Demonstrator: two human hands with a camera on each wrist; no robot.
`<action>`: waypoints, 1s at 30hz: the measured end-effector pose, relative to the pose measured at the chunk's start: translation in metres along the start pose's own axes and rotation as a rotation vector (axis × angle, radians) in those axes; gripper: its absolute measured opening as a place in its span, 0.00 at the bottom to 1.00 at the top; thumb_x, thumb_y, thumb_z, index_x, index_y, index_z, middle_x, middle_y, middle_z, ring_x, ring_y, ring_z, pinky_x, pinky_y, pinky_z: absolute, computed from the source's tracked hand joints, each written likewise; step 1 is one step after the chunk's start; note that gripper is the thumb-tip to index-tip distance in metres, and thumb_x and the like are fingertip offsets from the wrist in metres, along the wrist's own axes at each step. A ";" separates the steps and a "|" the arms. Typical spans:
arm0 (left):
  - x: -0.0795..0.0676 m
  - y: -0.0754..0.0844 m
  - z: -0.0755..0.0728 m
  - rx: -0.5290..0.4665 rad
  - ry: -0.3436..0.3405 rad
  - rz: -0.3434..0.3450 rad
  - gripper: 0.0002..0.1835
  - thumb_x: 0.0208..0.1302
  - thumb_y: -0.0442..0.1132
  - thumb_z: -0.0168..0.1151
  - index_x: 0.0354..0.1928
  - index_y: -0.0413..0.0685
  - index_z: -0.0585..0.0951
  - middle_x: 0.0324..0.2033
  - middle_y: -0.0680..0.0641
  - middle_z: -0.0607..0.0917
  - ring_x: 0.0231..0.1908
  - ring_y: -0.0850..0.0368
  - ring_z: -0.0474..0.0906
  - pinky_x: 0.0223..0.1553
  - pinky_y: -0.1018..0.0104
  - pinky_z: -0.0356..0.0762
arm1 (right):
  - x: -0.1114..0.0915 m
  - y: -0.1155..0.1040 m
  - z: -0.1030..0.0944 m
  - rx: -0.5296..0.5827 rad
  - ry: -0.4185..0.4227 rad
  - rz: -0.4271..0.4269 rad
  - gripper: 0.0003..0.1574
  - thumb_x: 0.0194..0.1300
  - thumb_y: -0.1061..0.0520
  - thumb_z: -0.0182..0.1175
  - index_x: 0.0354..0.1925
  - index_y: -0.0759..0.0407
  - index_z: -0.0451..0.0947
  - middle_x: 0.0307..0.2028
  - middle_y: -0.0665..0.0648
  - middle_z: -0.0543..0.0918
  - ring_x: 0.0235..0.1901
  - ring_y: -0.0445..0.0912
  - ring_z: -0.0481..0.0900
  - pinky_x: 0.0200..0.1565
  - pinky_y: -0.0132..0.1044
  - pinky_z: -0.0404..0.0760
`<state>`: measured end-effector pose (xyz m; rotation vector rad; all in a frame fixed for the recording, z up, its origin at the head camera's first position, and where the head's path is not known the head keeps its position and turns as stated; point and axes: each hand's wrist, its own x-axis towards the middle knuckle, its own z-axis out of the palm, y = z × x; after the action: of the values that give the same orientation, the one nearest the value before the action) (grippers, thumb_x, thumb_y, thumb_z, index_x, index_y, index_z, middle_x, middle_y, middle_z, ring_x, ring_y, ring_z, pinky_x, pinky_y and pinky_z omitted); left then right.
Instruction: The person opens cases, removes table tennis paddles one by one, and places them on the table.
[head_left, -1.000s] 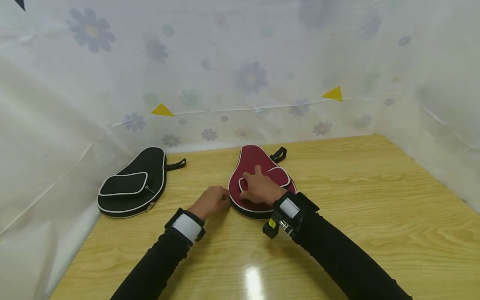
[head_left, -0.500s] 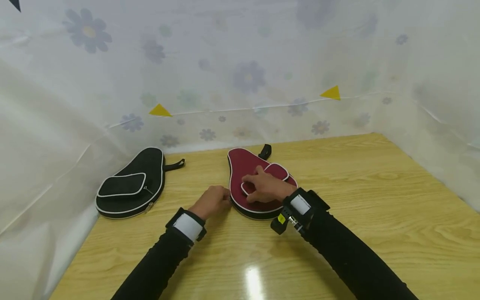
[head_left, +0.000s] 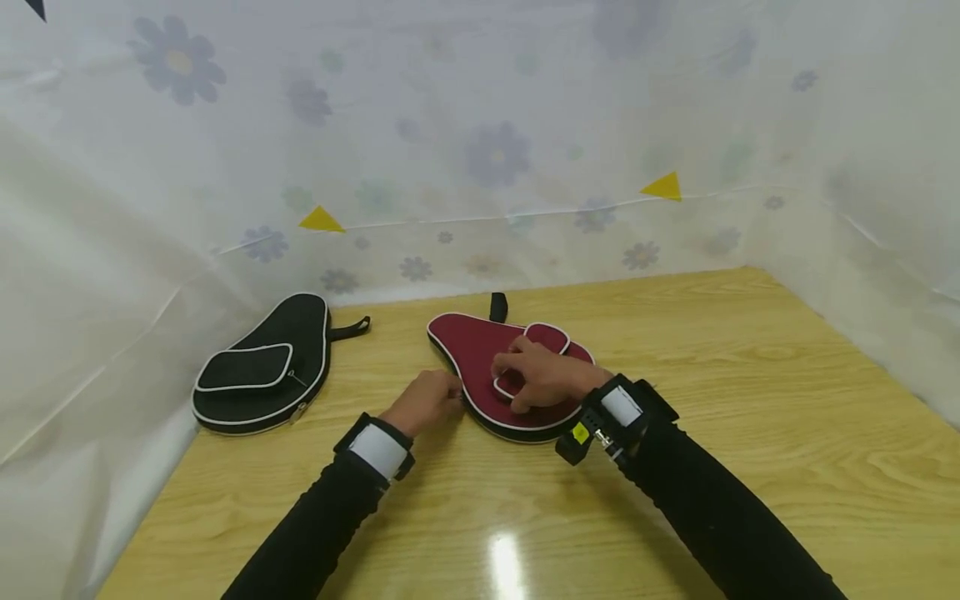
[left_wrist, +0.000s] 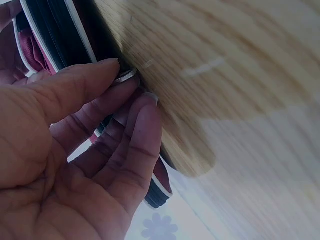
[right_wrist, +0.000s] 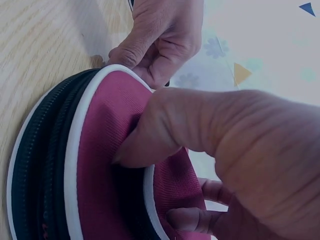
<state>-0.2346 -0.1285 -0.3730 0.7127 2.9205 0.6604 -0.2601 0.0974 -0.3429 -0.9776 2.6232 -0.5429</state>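
A dark red, racket-shaped table tennis bat case (head_left: pixel 471 343) with white piping and a black zipped side lies on the table, its narrow end toward the far left. My left hand (head_left: pixel 425 402) is at its left edge, pinching a metal zipper pull (left_wrist: pixel 126 75) between thumb and forefinger. My right hand (head_left: pixel 551 371) lies over the raised front pocket (right_wrist: pixel 180 175). Its thumb presses at one side of the pocket and its bent fingers hold the other side. Part of the pocket is hidden beneath that hand.
At the left lies a black case (head_left: pixel 303 329) of the same shape, with a front pocket and a wrist strap. A flowered white sheet (head_left: pixel 450 108) hangs behind the wooden table (head_left: pixel 712 375) and at both sides. Two yellow triangles mark the sheet.
The red case has turned counterclockwise, its narrow end swinging left and its strap with it. My right hand has moved slightly right with the case, while my left hand has stayed nearly in place.
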 end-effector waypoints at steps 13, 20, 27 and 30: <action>0.006 0.002 0.007 0.010 0.022 -0.005 0.19 0.60 0.26 0.65 0.18 0.48 0.68 0.18 0.55 0.65 0.23 0.62 0.62 0.26 0.72 0.58 | -0.006 0.009 -0.007 0.017 -0.078 -0.016 0.22 0.50 0.68 0.66 0.40 0.47 0.75 0.53 0.56 0.67 0.47 0.53 0.65 0.40 0.41 0.70; 0.009 0.003 0.011 0.017 0.039 0.003 0.21 0.60 0.27 0.67 0.17 0.49 0.67 0.17 0.56 0.64 0.21 0.62 0.61 0.25 0.72 0.56 | -0.006 0.016 -0.006 0.040 -0.092 -0.013 0.23 0.48 0.73 0.61 0.34 0.47 0.73 0.50 0.55 0.65 0.46 0.54 0.61 0.36 0.41 0.67; 0.013 0.006 0.014 0.015 0.037 -0.006 0.21 0.61 0.27 0.67 0.17 0.49 0.67 0.16 0.56 0.64 0.21 0.62 0.61 0.25 0.72 0.56 | -0.010 0.021 -0.001 -0.027 -0.039 -0.010 0.21 0.51 0.71 0.60 0.32 0.44 0.72 0.53 0.55 0.64 0.47 0.56 0.59 0.38 0.48 0.59; 0.017 0.009 0.015 0.015 0.037 0.012 0.21 0.61 0.27 0.66 0.17 0.49 0.67 0.16 0.56 0.63 0.21 0.63 0.60 0.24 0.72 0.55 | -0.015 0.025 0.001 -0.039 -0.001 -0.014 0.20 0.53 0.69 0.61 0.33 0.44 0.72 0.54 0.56 0.65 0.47 0.57 0.60 0.37 0.48 0.58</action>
<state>-0.2436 -0.1081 -0.3826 0.7272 2.9601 0.6612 -0.2625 0.1242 -0.3530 -1.0088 2.6368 -0.4965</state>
